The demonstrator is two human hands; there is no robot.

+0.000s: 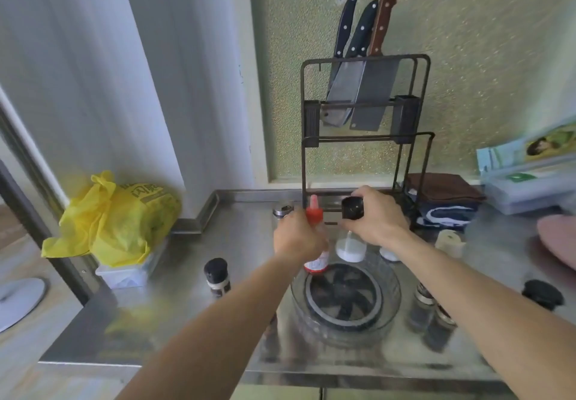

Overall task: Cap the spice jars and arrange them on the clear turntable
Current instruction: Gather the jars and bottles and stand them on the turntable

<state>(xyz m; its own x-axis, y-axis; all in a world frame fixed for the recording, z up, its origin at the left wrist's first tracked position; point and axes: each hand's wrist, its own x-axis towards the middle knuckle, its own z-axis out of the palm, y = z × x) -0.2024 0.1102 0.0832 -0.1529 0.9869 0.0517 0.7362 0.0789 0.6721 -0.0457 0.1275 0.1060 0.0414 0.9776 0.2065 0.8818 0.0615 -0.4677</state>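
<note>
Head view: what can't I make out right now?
- Red-capped bottle: label blurred, middle hidden by left hand.
- White-powder jar: mouth behind right hand holding black cap.
- Two dark jars: motion-blurred, caps unclear.
- Turntable: near rim smeared.

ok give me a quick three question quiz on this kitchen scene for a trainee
1. True or false: the left hand grips the red-capped bottle.
2. What does the right hand hold? A) a knife B) a black cap C) a towel
3. How many knives stand in the rack?

Key: 1 true; 2 B, held above the open jar of white powder; 3 three.
</note>
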